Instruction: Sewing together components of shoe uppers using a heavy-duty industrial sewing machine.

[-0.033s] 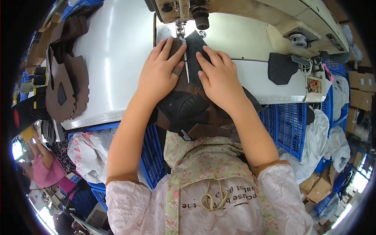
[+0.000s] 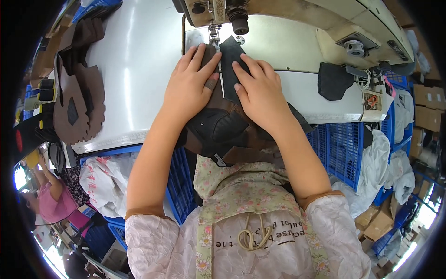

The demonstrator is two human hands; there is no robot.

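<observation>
1. On the white sewing table point(image 2: 139, 60), our brown and black leather shoe upper point(image 2: 223, 125) sits as before, its front edge under the cream sewing machine's needle foot point(image 2: 214, 35); stitching looks barely advanced.
2. Our left hand point(image 2: 188, 90) stays flat, fingers spread, pressing the brown panel.
3. Our right hand point(image 2: 260, 93), unchanged, presses the black strip point(image 2: 231, 65) flat with its fingers.
</observation>
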